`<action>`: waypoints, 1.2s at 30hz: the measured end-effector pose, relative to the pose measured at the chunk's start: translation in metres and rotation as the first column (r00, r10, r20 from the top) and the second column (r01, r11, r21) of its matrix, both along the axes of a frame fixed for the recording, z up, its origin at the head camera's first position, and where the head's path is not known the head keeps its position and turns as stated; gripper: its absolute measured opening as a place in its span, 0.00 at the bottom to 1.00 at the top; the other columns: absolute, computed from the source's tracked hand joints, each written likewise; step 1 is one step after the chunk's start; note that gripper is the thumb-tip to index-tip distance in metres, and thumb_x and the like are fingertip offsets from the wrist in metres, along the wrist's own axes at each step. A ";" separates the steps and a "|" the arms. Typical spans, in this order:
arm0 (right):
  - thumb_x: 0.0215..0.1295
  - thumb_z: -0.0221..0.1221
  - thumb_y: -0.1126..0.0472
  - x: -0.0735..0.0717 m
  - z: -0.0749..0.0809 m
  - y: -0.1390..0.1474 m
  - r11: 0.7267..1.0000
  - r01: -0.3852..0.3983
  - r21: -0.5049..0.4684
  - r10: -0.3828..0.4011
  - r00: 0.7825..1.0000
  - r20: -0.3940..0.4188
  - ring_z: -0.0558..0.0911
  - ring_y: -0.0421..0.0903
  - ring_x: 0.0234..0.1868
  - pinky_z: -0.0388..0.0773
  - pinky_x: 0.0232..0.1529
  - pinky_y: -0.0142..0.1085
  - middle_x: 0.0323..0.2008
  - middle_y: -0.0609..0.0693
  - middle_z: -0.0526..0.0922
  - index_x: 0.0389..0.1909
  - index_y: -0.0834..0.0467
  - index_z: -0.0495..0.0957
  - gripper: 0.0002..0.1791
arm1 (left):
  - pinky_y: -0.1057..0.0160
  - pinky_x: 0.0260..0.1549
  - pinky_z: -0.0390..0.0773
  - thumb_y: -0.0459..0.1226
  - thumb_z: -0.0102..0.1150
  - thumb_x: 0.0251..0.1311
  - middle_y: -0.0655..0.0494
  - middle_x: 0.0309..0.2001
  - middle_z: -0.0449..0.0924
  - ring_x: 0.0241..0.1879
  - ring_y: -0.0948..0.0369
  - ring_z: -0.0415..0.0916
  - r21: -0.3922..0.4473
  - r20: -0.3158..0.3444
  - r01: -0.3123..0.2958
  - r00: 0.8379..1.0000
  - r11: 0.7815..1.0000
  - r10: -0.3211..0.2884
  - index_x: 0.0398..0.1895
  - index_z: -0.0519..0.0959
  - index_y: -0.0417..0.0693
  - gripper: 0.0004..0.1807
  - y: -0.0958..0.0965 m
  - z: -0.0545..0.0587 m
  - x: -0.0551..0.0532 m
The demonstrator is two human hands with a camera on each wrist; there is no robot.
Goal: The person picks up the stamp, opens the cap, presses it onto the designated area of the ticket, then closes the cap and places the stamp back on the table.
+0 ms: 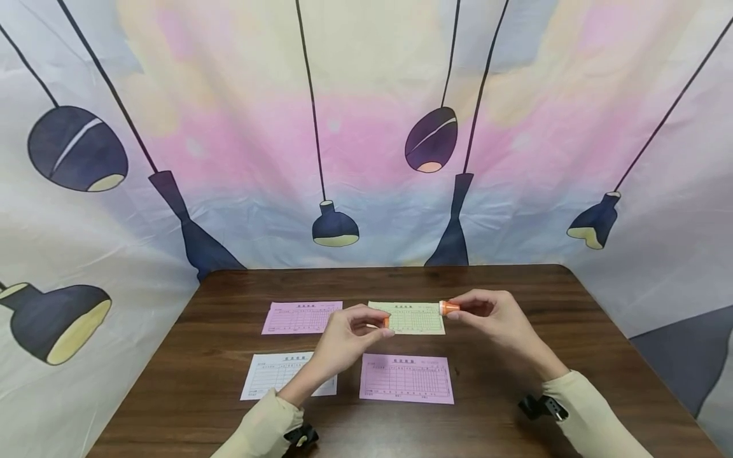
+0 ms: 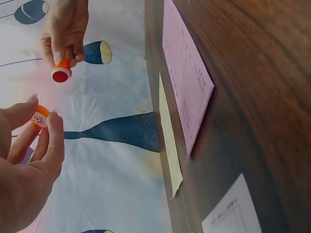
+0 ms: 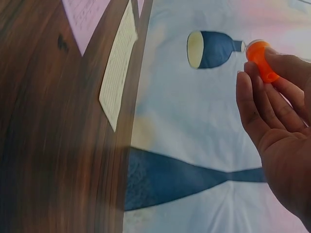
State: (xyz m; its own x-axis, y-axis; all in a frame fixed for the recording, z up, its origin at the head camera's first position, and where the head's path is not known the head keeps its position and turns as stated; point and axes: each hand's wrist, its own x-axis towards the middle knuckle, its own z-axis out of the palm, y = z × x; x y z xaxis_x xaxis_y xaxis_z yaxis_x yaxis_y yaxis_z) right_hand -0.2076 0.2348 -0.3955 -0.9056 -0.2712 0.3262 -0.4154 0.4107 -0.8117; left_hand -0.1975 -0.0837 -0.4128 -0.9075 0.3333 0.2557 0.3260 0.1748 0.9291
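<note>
Between thumb and fingers, my right hand [image 1: 506, 321] pinches a small orange stamp [image 1: 450, 308], held sideways over the right edge of the yellow-green slip [image 1: 411, 321]. Its round red stamping face [image 2: 60, 76] shows in the left wrist view. My left hand [image 1: 346, 337] pinches the orange cap [image 2: 40, 117] of the stamp by its edges, and a white label with red marks is visible on the cap. Cap and stamp are apart, both raised above the table. In the right wrist view the orange body of the stamp [image 3: 261, 60] narrows toward the palm.
Slips with printed grids lie on the dark wooden table [image 1: 492, 420]: a pink one [image 1: 300, 318] at the back left, a white one [image 1: 266, 375] at the front left, partly behind my left forearm, and another pink one [image 1: 406, 380] at the front right. A lamp-printed curtain [image 1: 378, 152] hangs behind.
</note>
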 end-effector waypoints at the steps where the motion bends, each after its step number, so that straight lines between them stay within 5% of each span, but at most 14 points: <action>1: 0.62 0.75 0.61 -0.001 -0.001 0.002 1.000 0.009 0.006 -0.009 1.000 -0.012 0.89 0.41 0.36 0.87 0.37 0.30 0.44 0.54 0.92 0.47 0.55 0.90 0.12 | 0.65 0.51 0.88 0.34 0.76 0.60 0.45 0.48 0.88 0.49 0.55 0.88 0.000 -0.008 0.007 1.000 1.000 -0.007 0.49 0.89 0.44 0.14 0.001 -0.001 -0.001; 11: 0.64 0.74 0.59 -0.011 -0.001 0.029 0.990 0.123 0.070 -0.118 0.990 -0.075 0.85 0.36 0.33 0.83 0.32 0.28 0.41 0.54 0.92 0.46 0.55 0.90 0.11 | 0.70 0.42 0.89 0.35 0.76 0.60 0.53 0.44 0.89 0.42 0.60 0.88 -0.159 -0.162 0.016 0.986 0.987 -0.042 0.48 0.90 0.43 0.13 0.019 -0.008 -0.009; 18: 0.65 0.73 0.56 -0.022 -0.004 0.052 0.974 0.201 0.101 -0.191 0.976 -0.102 0.88 0.44 0.34 0.83 0.31 0.29 0.38 0.48 0.92 0.46 0.55 0.90 0.11 | 0.66 0.41 0.89 0.36 0.74 0.62 0.53 0.42 0.90 0.39 0.62 0.88 -0.222 -0.242 0.020 0.967 0.975 -0.075 0.48 0.90 0.43 0.12 0.030 -0.009 -0.012; 28: 0.66 0.72 0.52 -0.027 -0.005 0.074 0.948 0.288 0.135 -0.279 0.957 -0.082 0.85 0.43 0.32 0.80 0.28 0.30 0.36 0.40 0.90 0.48 0.57 0.89 0.15 | 0.71 0.41 0.86 0.38 0.72 0.65 0.53 0.42 0.90 0.38 0.68 0.83 -0.293 -0.195 0.071 0.972 0.953 -0.132 0.49 0.90 0.44 0.12 0.058 -0.005 -0.019; 36: 0.67 0.72 0.50 -0.024 -0.005 0.083 0.935 0.331 0.130 -0.323 0.943 -0.078 0.85 0.39 0.33 0.78 0.27 0.30 0.36 0.34 0.88 0.49 0.56 0.89 0.17 | 0.73 0.41 0.86 0.37 0.72 0.66 0.50 0.41 0.90 0.37 0.70 0.82 -0.369 -0.231 0.080 0.957 0.926 -0.175 0.50 0.89 0.41 0.13 0.077 -0.002 -0.022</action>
State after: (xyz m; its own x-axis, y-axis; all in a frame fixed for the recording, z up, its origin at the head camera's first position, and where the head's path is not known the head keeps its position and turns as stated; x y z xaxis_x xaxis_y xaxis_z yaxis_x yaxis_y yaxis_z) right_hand -0.2320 0.3181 -0.4004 -0.9340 -0.0095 0.3573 -0.2806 0.6386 -0.7166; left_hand -0.2199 -0.0070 -0.4151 -0.7708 0.5529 0.3166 0.5844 0.4158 0.6968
